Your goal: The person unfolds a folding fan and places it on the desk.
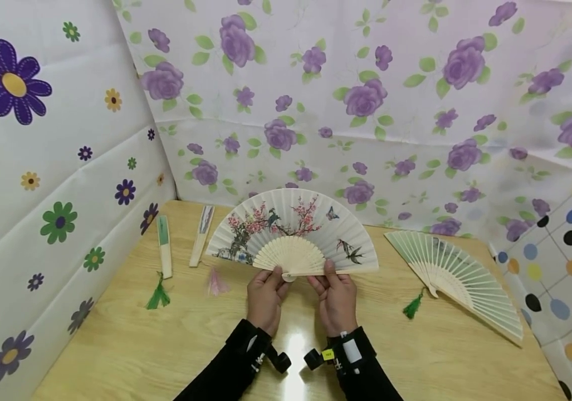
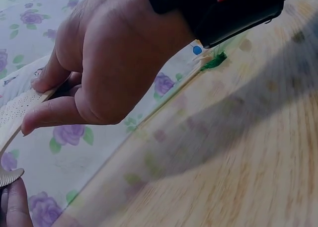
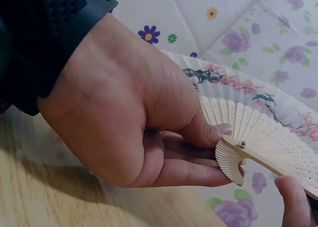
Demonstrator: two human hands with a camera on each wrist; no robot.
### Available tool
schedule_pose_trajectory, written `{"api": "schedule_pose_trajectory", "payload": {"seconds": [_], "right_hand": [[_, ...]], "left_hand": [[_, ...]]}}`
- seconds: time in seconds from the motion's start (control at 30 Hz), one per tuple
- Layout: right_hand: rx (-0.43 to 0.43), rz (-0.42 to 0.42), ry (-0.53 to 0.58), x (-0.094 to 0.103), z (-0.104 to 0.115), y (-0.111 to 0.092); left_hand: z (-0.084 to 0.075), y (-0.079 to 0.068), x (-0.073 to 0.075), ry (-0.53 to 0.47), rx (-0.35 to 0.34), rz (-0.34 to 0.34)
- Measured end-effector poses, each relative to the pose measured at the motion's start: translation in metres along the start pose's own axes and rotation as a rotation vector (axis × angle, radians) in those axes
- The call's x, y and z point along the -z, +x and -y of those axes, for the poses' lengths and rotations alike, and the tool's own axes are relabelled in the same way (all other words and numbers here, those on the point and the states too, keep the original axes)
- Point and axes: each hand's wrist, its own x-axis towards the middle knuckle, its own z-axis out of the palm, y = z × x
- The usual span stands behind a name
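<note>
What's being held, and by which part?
A white folding fan: the left hand pinches it beside the pivot, the right hand by its right outer stick.

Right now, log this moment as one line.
left grip: pinches white fan near pivot; right grip: pinches fan's lower edge; white fan: spread; green fan: spread on table; two folded fans: left side

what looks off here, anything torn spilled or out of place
Nothing stands out. The white fan is spread wide, pinched by the left hand and right hand. The green fan lies open at right, and two closed fans lie at left. No tear or spill shows.
</note>
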Motion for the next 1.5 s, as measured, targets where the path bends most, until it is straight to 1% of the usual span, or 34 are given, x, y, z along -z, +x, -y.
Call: {"api": "schedule_pose_trajectory", "payload": {"seconds": [0.13, 0.23, 0.33, 0.43, 0.5, 0.57, 0.63, 0.7, 0.77, 0.93, 1.03, 1.07, 1.17, 1.2, 1.23, 1.27, 1.33, 1.43, 1.47, 1.5], "right_hand": [[0.004, 0.011, -0.003, 0.006, 0.002, -0.004], [0.000, 0.002, -0.010, 0.014, 0.006, -0.009], [-0.017, -0.035, -0.007, 0.026, 0.014, -0.017], [-0.024, -0.066, -0.013, 0.040, 0.026, -0.027], [-0.036, -0.100, -0.027, 0.050, 0.033, -0.036], [-0.052, -0.149, -0.019, 0.062, 0.038, -0.047], [-0.066, -0.214, -0.006, 0.075, 0.043, -0.058], [-0.076, -0.285, 0.029, 0.089, 0.048, -0.069], [-0.074, -0.337, 0.070, 0.105, 0.055, -0.079], [-0.075, -0.447, 0.153, 0.140, 0.076, -0.099], [-0.094, -0.495, 0.131, 0.153, 0.087, -0.105], [-0.103, -0.497, 0.118, 0.156, 0.090, -0.105], [-0.117, -0.494, 0.010, 0.160, 0.096, -0.103], [-0.114, -0.489, -0.044, 0.160, 0.096, -0.102], [-0.114, -0.482, -0.125, 0.159, 0.097, -0.100], [-0.095, -0.459, -0.253, 0.159, 0.098, -0.099], [-0.067, -0.399, -0.570, 0.157, 0.099, -0.094], [-0.041, -0.257, -1.053, 0.156, 0.103, -0.086], [-0.032, -0.200, -1.174, 0.157, 0.104, -0.084], [-0.046, -0.138, -1.247, 0.157, 0.104, -0.081]], "left_hand": [[0.004, -0.002, -0.004, -0.005, 0.007, -0.007], [0.008, -0.005, -0.008, -0.008, 0.024, 0.002], [0.012, -0.009, -0.013, 0.000, 0.055, 0.041], [0.014, -0.013, -0.020, 0.041, 0.066, 0.109], [0.015, -0.015, -0.026, 0.064, 0.067, 0.134], [0.016, -0.019, -0.031, 0.092, 0.064, 0.144], [0.018, -0.022, -0.035, 0.101, 0.068, 0.136], [0.020, -0.025, -0.039, 0.105, 0.081, 0.126], [0.024, -0.026, -0.042, 0.105, 0.089, 0.120], [0.032, -0.026, -0.046, 0.151, 0.095, 0.091], [0.036, -0.021, -0.045, 0.165, 0.104, 0.099], [0.037, -0.020, -0.045, 0.175, 0.114, 0.104], [0.041, -0.018, -0.045, 0.206, 0.144, 0.109], [0.041, -0.018, -0.044, 0.227, 0.155, 0.109], [0.041, -0.019, -0.044, 0.247, 0.167, 0.105], [0.041, -0.020, -0.044, 0.264, 0.172, 0.104], [0.041, -0.020, -0.044, 0.306, 0.171, 0.112], [0.038, -0.019, -0.046, 0.389, 0.175, 0.148], [0.037, -0.017, -0.046, 0.425, 0.175, 0.161], [0.035, -0.016, -0.047, 0.460, 0.180, 0.173]]}}
